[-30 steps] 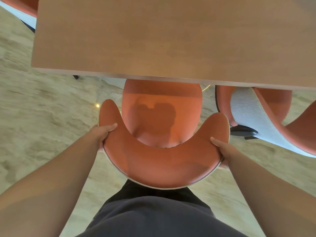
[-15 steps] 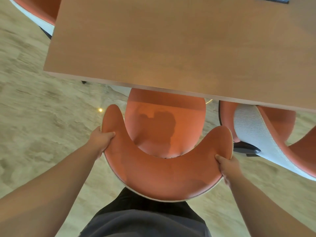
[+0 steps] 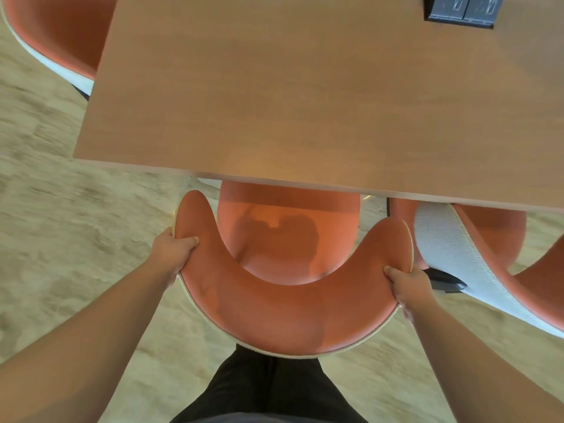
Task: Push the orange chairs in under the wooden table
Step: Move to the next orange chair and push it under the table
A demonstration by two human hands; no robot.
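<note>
- Nearest the camera, dark trousers (image 3: 271, 389) show at the bottom edge, above a pale mottled floor (image 3: 61, 239).
- Both bare forearms reach forward, the hands well apart at either end of a curved backrest.
- The left hand (image 3: 172, 254) is clamped on the left arm of the orange chair (image 3: 274, 312), thumb on the inner padded face, fingers hidden behind the shell.
- The right hand (image 3: 409, 288) grips the right arm of that same backrest, thumb on top.
- The chair's seat lies partly under the near edge of the wooden table (image 3: 290, 102); the backrest stands clear of the edge.
- Just to the right, a second orange chair (image 3: 488, 254) with a pale grey outer shell sits part-way under the table.
- At far left, a third chair (image 3: 52, 35) stands at the table's end.
- At the far top right, a dark socket panel (image 3: 460, 10) is set in the table; no writing is readable on it.
</note>
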